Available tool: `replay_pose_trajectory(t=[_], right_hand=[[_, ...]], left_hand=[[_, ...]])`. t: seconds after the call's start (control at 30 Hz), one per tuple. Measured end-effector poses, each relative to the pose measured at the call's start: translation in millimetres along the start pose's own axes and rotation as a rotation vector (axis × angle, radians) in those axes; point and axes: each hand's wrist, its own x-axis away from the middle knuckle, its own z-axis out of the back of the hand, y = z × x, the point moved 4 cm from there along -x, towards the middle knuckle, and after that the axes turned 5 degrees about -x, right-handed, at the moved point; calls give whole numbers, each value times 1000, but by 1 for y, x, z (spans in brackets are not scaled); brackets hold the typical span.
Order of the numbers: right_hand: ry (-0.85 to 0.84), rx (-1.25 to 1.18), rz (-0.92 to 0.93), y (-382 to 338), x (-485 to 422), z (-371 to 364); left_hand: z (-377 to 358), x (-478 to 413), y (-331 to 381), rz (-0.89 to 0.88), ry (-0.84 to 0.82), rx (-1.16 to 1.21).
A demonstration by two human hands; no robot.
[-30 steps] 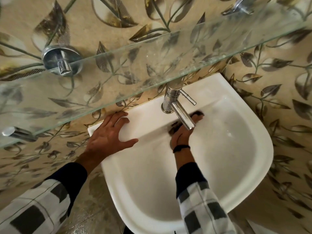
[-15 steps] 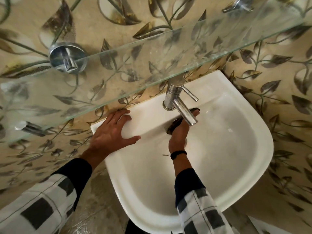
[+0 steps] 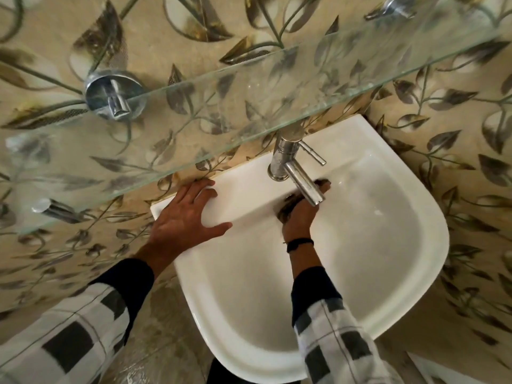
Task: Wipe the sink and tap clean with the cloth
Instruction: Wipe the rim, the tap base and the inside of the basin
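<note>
Leaf-patterned wall tiles back the white ceramic sink; my right hand clutches the dark cloth directly beneath the steel tap spout, left hand splayed flat on the rim.

Glass shelf overhanging tap; spout crossing above right hand; basin of sink open rightward

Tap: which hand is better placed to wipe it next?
Right. The right hand already holds the cloth against the sink wall directly under the tap spout. The left hand lies flat on the rim, no cloth.
</note>
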Motion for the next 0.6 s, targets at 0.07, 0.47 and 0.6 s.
replay_pose_trajectory(t=[0.07, 0.47, 0.6], right_hand=[[21, 15, 31, 18, -14, 9], [73, -242, -40, 35, -42, 1], [64, -212, -230, 69, 5, -3]], left_hand=[[0, 0, 1, -11, 11, 5], [3, 2, 1, 24, -4, 30], [4, 2, 2, 10, 2, 25]])
